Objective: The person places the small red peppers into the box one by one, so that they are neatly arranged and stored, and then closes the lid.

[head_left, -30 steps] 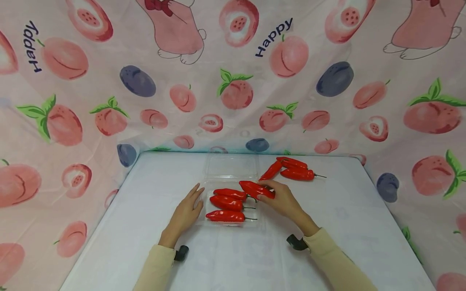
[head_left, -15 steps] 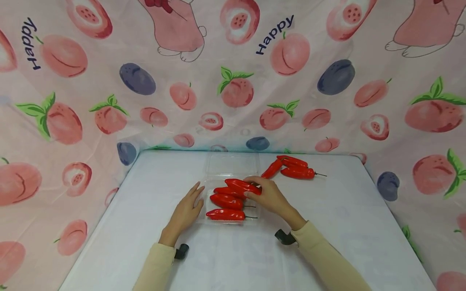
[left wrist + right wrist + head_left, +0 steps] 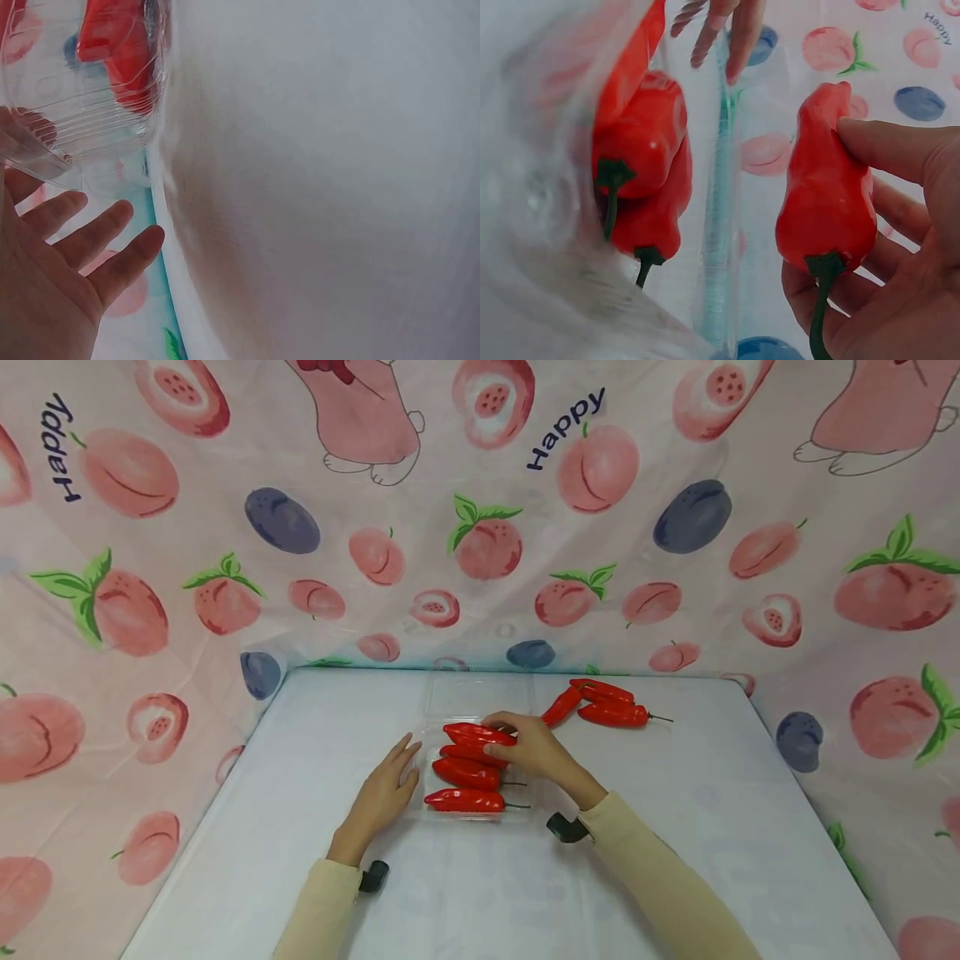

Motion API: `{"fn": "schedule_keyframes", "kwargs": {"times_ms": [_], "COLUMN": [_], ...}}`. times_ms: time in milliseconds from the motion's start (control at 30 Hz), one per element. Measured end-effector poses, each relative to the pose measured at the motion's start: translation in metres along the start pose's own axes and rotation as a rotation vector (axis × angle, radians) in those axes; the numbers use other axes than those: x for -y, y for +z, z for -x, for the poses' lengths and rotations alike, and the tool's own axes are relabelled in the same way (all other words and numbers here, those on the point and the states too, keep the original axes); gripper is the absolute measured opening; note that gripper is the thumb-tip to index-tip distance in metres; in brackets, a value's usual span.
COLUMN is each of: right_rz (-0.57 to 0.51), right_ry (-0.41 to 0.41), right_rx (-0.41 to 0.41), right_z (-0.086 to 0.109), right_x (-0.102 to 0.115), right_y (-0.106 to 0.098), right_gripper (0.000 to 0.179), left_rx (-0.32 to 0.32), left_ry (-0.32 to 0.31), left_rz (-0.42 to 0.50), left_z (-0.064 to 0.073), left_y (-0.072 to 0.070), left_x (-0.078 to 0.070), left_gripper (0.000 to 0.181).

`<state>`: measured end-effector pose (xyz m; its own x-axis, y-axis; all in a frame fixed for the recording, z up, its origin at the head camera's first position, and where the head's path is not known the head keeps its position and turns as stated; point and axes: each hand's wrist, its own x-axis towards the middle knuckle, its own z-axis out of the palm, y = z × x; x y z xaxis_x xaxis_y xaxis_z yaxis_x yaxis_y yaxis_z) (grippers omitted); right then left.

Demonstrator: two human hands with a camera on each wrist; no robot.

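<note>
A clear plastic clamshell box (image 3: 478,817) lies with its lid thrown back on the white table. Inside it, red peppers with green stems (image 3: 463,801) are laid side by side. My right hand (image 3: 534,748) pinches one more red pepper (image 3: 826,187) between thumb and fingers, over the far part of the box; its green stem hangs down in the right wrist view. At the box's left side is my left hand (image 3: 381,800), its fingers extended along the wall. In the left wrist view that hand's fingers (image 3: 124,262) are spread, some overlapping the clear plastic.
Beyond the box to the right, several red peppers (image 3: 613,716) lie in a loose group near the table's back edge. The raised lid (image 3: 480,695) reaches toward the fruit-printed cloth (image 3: 420,527) behind. A black wrist camera (image 3: 567,828) sits under the right sleeve.
My right hand has carried its pepper leftward, from the box's right side to above the far part of the box. The left hand has stayed in place.
</note>
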<state>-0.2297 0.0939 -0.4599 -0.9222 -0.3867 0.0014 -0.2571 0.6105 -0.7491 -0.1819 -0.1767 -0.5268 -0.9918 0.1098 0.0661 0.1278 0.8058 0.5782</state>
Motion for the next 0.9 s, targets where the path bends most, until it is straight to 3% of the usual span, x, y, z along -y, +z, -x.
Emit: {"fn": "schedule_keyframes", "kwargs": {"times_ms": [300,633,900], "right_rz": [0.009,0.038,0.088], "right_ry": [0.046,0.108,0.110], "right_rx": [0.090,0.131,0.157], "right_z": [-0.021,-0.034,-0.044], "right_x": [-0.008,-0.006,-0.005], "right_y": [0.010,0.016,0.022], "right_gripper": [0.039,0.040,0.037], "left_rx": [-0.006,-0.008,-0.013], "left_ry": [-0.006,-0.001,-0.001], "left_rz": [-0.001,-0.003,0.008], "left_z": [0.000,0.000,0.001], "left_y": [0.001,0.001,0.000], "left_x": [0.000,0.000,0.000], "left_gripper": [0.049,0.049,0.049]}}
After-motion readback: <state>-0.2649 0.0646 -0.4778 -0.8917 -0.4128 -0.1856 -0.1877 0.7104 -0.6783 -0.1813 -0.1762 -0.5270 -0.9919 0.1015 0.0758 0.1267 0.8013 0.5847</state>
